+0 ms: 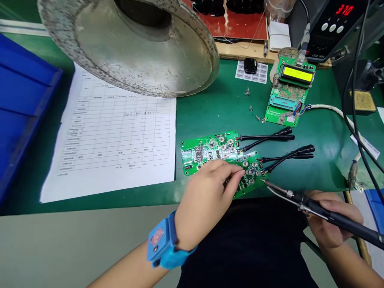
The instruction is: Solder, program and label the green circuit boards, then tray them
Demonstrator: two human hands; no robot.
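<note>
Iron (312, 206) to watch in the head view: gripped in the right hand (333, 218), lower right, tip at the near board's (251, 173) right end, contact unclear. Doing this well should mean a steady board, brief, precise touches and fingertips clear of that tip! Left hand (210, 190), mid-frame, pinches thumb to forefinger; anything between, can't tell. Near board lies partly beneath it on the counter (207, 116), upper left of the right hand.
</note>
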